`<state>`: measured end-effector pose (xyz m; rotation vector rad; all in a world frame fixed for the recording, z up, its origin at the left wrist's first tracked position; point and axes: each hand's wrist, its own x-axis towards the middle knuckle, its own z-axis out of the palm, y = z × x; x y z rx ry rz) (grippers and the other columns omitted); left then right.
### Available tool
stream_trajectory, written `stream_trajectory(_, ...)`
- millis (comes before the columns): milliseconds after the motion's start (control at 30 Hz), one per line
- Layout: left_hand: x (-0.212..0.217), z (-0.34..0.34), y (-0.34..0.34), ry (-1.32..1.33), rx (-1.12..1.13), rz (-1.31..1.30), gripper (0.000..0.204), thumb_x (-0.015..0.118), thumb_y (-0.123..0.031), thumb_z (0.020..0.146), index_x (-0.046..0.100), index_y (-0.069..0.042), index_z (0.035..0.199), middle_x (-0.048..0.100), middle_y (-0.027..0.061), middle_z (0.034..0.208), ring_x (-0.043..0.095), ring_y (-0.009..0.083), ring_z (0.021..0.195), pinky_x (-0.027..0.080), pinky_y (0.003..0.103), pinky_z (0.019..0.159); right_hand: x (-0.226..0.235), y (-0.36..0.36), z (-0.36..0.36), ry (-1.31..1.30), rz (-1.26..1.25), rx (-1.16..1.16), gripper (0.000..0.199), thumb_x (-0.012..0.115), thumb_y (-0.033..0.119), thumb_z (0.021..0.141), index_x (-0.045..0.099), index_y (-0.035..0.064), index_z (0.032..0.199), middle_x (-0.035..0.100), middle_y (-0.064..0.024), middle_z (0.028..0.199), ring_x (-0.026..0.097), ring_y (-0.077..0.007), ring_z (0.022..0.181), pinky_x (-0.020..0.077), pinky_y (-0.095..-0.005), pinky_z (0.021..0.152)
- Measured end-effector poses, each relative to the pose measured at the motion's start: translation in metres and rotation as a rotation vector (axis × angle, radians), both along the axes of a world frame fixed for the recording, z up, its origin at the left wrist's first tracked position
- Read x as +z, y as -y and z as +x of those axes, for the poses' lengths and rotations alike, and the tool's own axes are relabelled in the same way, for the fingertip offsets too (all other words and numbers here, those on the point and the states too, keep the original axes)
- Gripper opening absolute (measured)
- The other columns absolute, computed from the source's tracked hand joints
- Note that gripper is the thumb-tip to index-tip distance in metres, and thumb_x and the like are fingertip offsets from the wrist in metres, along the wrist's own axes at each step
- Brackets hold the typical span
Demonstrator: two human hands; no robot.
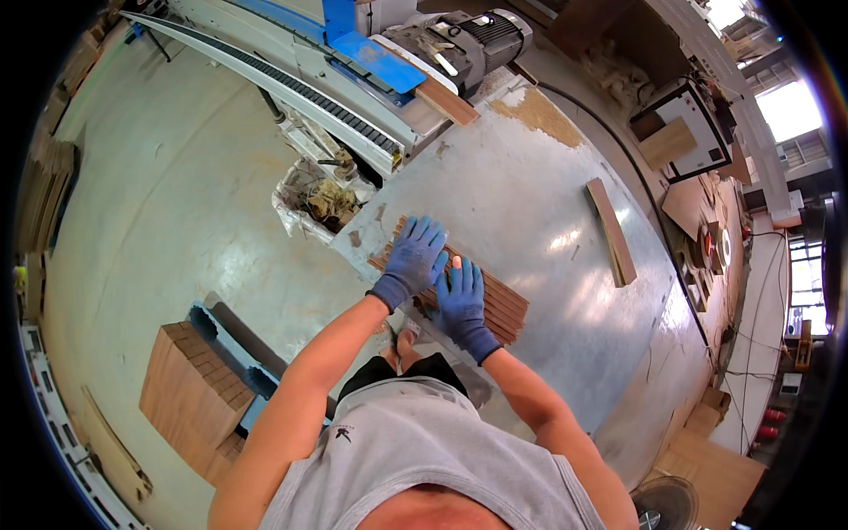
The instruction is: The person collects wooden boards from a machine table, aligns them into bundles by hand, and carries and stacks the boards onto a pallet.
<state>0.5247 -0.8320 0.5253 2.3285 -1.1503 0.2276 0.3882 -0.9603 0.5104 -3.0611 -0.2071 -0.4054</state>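
A row of thin reddish-brown wooden slats point(502, 305) lies side by side near the front edge of a grey metal table point(530, 185). My left hand point(413, 256), in a blue glove, rests flat on the left part of the slats with fingers spread. Right beside it, my right hand point(461, 296), also in a blue glove, presses flat on the middle of the slats. Neither hand grips anything. The slats under both palms are hidden.
A single longer wooden strip point(611, 231) lies on the table to the right. A blue machine with a black belt point(318, 93) and a motor point(481, 40) stands behind. A stack of wooden pieces point(190, 393) sits on the floor left, near a bag of scraps point(318, 199).
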Motion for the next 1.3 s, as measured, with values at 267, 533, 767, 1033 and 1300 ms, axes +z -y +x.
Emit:
stream_trajectory(267, -0.008, 0.001, 0.031, 0.032, 0.180, 0.018, 0.041, 0.062, -0.029, 0.092, 0.065, -0.002, 0.123, 0.062, 0.0152, 0.115, 0.051, 0.0370, 0.123, 0.032, 0.056, 0.116, 0.011, 0.057, 0.017, -0.177, -0.020, 0.061, 0.097, 0.082, 0.047, 0.076, 0.046, -0.0012, 0.153, 0.041, -0.0314, 0.157, 0.035, -0.0485, 0.148, 0.0224, -0.0657, 0.121)
stream_trajectory(533, -0.015, 0.002, 0.027, -0.058, 0.170, -0.085, 0.041, 0.062, -0.025, 0.094, 0.063, 0.001, 0.126, 0.062, 0.0199, 0.126, 0.051, 0.0412, 0.128, 0.032, 0.056, 0.118, 0.031, 0.064, 0.028, -0.307, 0.013, 0.071, 0.102, 0.083, 0.051, 0.073, 0.045, 0.0022, 0.154, 0.033, -0.0349, 0.157, 0.032, -0.0532, 0.145, 0.0207, -0.0699, 0.119)
stream_trajectory(767, -0.025, 0.028, -0.038, -0.834, 0.234, -0.907, 0.049, 0.049, -0.026, 0.111, 0.051, 0.004, 0.150, 0.051, 0.0163, 0.156, 0.047, 0.0289, 0.145, 0.036, 0.042, 0.122, 0.032, 0.067, 0.026, -0.274, 0.019, 0.084, 0.101, 0.084, 0.049, 0.073, 0.044, 0.0019, 0.153, 0.034, -0.0373, 0.154, 0.031, -0.0552, 0.143, 0.0216, -0.0718, 0.117)
stream_trajectory(1033, -0.062, 0.026, -0.038, -1.128, 0.060, -0.933, 0.057, 0.036, -0.036, 0.116, 0.043, 0.005, 0.156, 0.043, 0.0134, 0.164, 0.038, 0.0228, 0.152, 0.025, 0.034, 0.128, 0.047, 0.084, 0.021, -0.338, 0.052, 0.130, 0.101, 0.084, 0.051, 0.074, 0.044, 0.0025, 0.154, 0.033, -0.0376, 0.155, 0.032, -0.0551, 0.143, 0.0216, -0.0716, 0.117)
stream_trajectory(1300, -0.058, 0.016, -0.029, -1.103, 0.065, -0.920, 0.059, 0.035, -0.036, 0.116, 0.039, 0.005, 0.157, 0.038, 0.0145, 0.166, 0.034, 0.0238, 0.155, 0.022, 0.035, 0.129, 0.042, 0.108, 0.010, -0.318, 0.077, 0.161, 0.101, 0.084, 0.055, 0.073, 0.047, 0.0038, 0.152, 0.033, -0.0360, 0.155, 0.034, -0.0540, 0.141, 0.0230, -0.0715, 0.116)
